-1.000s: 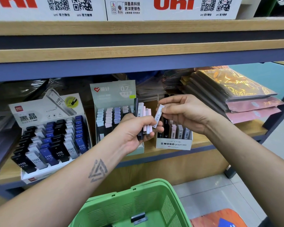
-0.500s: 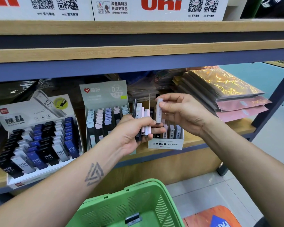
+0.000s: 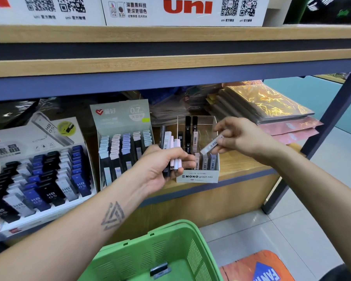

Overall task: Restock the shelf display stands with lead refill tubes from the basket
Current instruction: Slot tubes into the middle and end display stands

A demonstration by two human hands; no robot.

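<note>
One light, stiff, slick-looking tube (image 3: pixel 211 144) is pinched at its upper end by the right hand (image 3: pixel 239 136); the left hand (image 3: pixel 162 165) clutches a bundle (image 3: pixel 173 151).

Stacked foil packets (image 3: pixel 272 104); orange mat (image 3: pixel 251 266)

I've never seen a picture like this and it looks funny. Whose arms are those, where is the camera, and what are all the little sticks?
The camera sits on a person's head and looks down, so you see their own two arms. They stand at a shop shelf. The left hand holds a bunch of lead refill tubes, little cases of pencil lead. The right hand pinches a single tube over the white MONO box. On the shelf stand two more display stands, one with blue and black tubes, one grey-green. Below is a green basket.
</note>
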